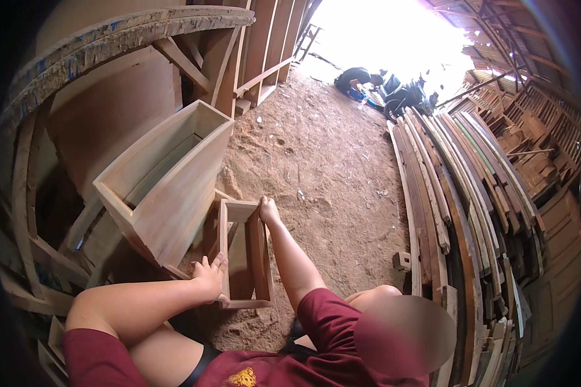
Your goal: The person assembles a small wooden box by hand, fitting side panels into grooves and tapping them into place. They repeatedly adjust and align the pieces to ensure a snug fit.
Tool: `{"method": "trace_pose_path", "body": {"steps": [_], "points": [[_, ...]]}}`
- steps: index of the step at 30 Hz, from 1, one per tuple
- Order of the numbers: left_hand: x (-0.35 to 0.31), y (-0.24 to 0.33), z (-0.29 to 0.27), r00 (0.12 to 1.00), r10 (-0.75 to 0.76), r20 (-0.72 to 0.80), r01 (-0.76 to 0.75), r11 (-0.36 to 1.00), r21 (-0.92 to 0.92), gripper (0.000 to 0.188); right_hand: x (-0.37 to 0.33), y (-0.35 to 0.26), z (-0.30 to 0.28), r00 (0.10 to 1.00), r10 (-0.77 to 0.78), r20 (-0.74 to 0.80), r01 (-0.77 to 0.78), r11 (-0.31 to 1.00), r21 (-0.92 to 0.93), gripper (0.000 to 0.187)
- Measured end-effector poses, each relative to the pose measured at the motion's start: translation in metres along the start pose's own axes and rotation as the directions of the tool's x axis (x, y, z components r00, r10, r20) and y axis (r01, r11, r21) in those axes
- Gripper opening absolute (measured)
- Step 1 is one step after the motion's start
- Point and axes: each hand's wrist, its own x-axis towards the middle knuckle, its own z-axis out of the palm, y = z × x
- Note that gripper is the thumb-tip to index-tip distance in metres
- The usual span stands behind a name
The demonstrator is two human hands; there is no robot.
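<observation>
A small rectangular wooden frame [270, 284], box-like with deep sides, stands tilted on the dirt floor before me. My right hand [269, 211] is closed around its far right corner. Against the frame's near left side lies my left hand [209, 278], its fingers spread along the wood. Just left of the frame is a larger, long open wooden box [174, 184] with pale walls; it rests higher, on wooden supports partly hidden beneath it.
Long planks [432, 187] lie stacked along the right. Tall wooden frames [265, 48] and a curved, rough-edged wooden piece [129, 32] stand at left. Far back, a person [354, 79] crouches by a dark motorbike-like shape [407, 93]. Loose dirt floor [316, 148] runs between.
</observation>
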Motion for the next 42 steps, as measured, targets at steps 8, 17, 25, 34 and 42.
{"method": "trace_pose_path", "body": {"steps": [8,17,25,34,42], "points": [[-0.004,-0.002,-0.001,1.000,0.011,0.013,-0.011,0.999,-0.030,0.131,-0.039,0.009,-0.007,0.991,-0.131,0.023,0.131,0.991,0.008,0.058],[0.006,0.005,-0.006,0.999,0.036,-0.026,-0.038,0.996,-0.081,0.133,-0.015,0.014,-0.018,0.973,-0.187,-0.136,0.175,0.980,-0.094,0.049],[0.009,0.001,0.006,1.000,0.013,-0.011,-0.014,0.988,-0.155,0.134,-0.039,0.025,-0.009,0.949,-0.296,-0.113,0.298,0.954,0.010,0.049],[0.002,0.004,-0.008,1.000,0.021,0.005,-0.021,0.997,-0.068,0.130,-0.044,-0.001,-0.017,0.952,-0.274,-0.140,0.222,0.927,-0.302,0.049],[0.007,0.005,-0.009,0.998,0.000,0.069,0.005,0.997,-0.077,0.135,-0.062,-0.011,-0.010,0.967,-0.223,-0.121,0.166,0.917,-0.362,0.053]]}}
